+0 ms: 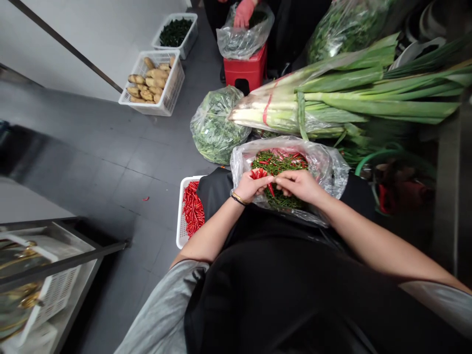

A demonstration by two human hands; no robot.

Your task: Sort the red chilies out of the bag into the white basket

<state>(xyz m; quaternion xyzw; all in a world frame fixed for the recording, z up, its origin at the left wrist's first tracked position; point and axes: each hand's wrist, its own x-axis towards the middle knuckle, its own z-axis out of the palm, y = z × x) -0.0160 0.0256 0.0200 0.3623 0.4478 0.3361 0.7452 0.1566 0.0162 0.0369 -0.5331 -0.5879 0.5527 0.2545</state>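
Several red chili peppers (pixel 259 173) are gathered in my left hand (pixel 250 186), its fingers closed round them. Close beside it, my right hand (pixel 298 185) pinches at the end of a chili, its thumb and forefinger pressed together; whatever lies between the fingertips is too small to make out. Both hands are over a clear plastic bag (pixel 332 164) on my lap. Green chili stems (pixel 279 161) fill the bag, with some red chilies among them. A white basket (pixel 180 228) of red chilies (pixel 192 209) stands to the left of my legs.
Leeks (pixel 324 105) lie beyond the bag, beside bagged greens (pixel 217 125). A basket (pixel 167 105) of potato-like tubers (pixel 153 83) and another of dark green vegetables (pixel 176 32) stand along the wall. A co-worker's pink-gloved hand (pixel 243 14) reaches into a bag on a red stool (pixel 245 71). Metal shelving (pixel 88 255) stands left.
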